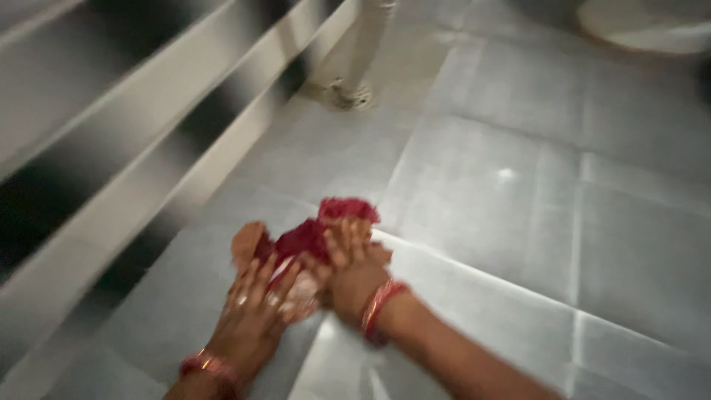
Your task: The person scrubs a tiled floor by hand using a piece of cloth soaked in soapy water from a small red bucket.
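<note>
cloth [318, 233]: deep red | bangles [376, 307]: red-gold | floor tiles [518, 222]: pale grey

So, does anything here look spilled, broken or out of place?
Nothing clearly stands out. Both hands, left and right, press a crumpled red cloth on the pale tiled floor. The picture is blurred, so small spills or cracks cannot be ruled out.
</note>
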